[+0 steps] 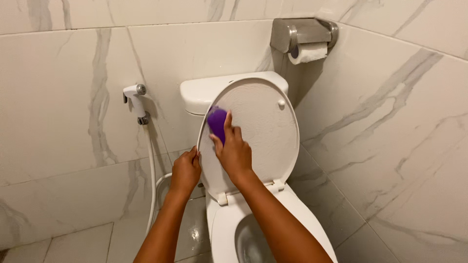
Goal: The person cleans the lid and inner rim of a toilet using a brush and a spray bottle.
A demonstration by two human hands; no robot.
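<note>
A white toilet stands against the marble wall with its lid (263, 131) raised upright. My left hand (185, 170) grips the lid's left edge, fingers curled around the rim. My right hand (233, 148) presses a purple sponge (216, 122) flat against the upper left of the lid's inner face, which looks covered in soapy smears. Below the lid sits the white seat (302, 214) over the bowl. The cistern (204, 92) shows behind the lid.
A white bidet sprayer (135, 97) hangs on the wall to the left, its hose (152, 180) running down to the floor. A steel toilet-paper holder (303, 34) with a roll (309, 52) is mounted upper right. Marble walls close in on both sides.
</note>
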